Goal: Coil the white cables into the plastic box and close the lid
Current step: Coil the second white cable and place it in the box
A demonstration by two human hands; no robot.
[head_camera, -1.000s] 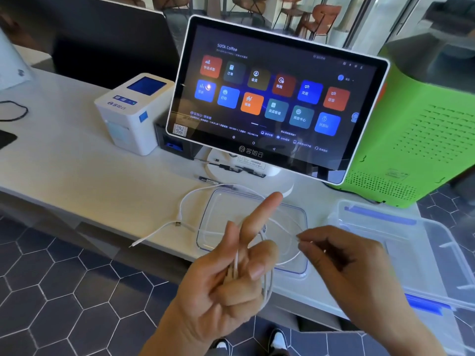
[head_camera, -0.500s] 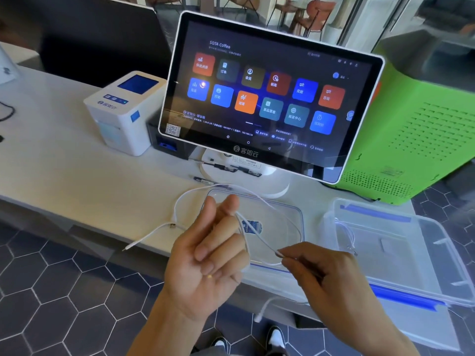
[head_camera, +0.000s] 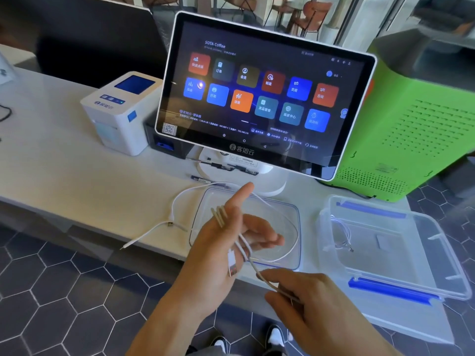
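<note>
head view: only one camera, so one pass.
cable: we had the white cable (head_camera: 288, 228) wound in a few turns around our left hand (head_camera: 226, 242), slack looping over the clear lid (head_camera: 295, 263) at centre frame.
handling: we judged it light, limp, springy; best held near the plug.
left hand: palm up, index extended, other fingers loosely spread.
right hand (head_camera: 316, 301): lower centre, fingertips pinching the cable's free run.
plastic box (head_camera: 401, 286): open at right, one cable already inside.
</note>
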